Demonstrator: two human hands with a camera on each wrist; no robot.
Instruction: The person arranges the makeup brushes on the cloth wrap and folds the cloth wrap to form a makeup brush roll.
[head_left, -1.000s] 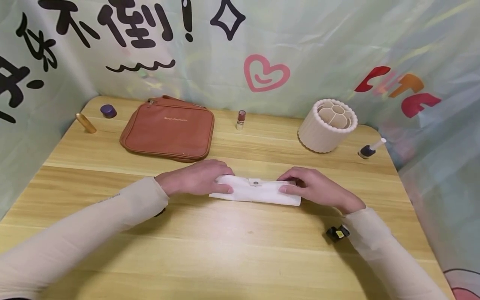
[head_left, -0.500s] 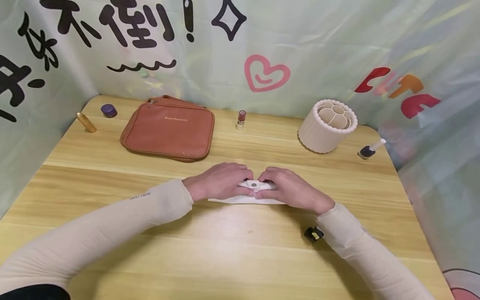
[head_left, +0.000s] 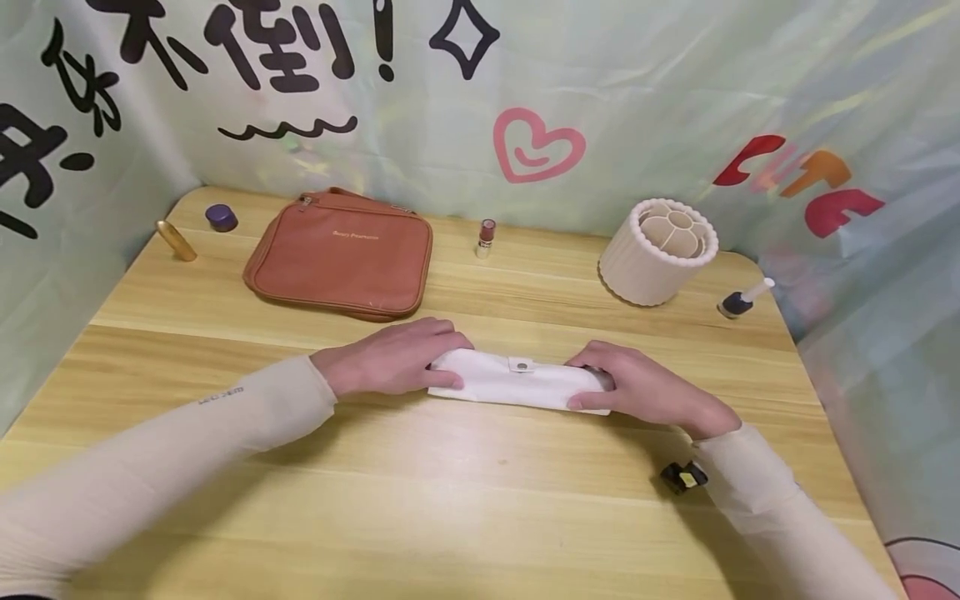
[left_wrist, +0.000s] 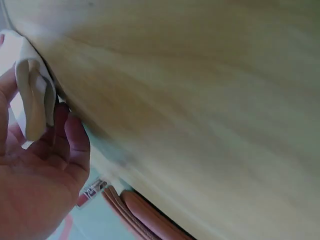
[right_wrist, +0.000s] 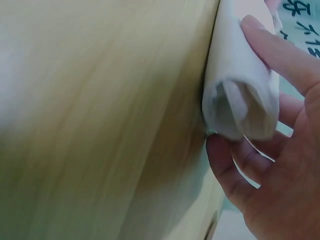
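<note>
A white fabric roll [head_left: 517, 382] with a metal snap [head_left: 520, 364] lies across the middle of the wooden table [head_left: 480, 500]. My left hand [head_left: 408, 360] grips its left end, thumb on the near side and fingers over the far side. My right hand [head_left: 637, 387] grips the right end in the same way. The left wrist view shows the rolled end [left_wrist: 32, 97] held by curled fingers [left_wrist: 70, 145]. The right wrist view shows the other open end of the roll [right_wrist: 240, 100], with fingers [right_wrist: 235, 175] beneath it and the thumb on top.
Along the back stand a brown zip case [head_left: 339, 262], a lipstick [head_left: 486, 237], a cream ribbed brush holder [head_left: 660, 250] and a nail polish bottle [head_left: 738, 300]. A gold tube [head_left: 176, 240] and a purple jar [head_left: 221, 217] sit far left. Printed sheeting walls the table.
Half a second ago both hands met at the snap in the middle of the roll. They have since slid apart to its two ends.
</note>
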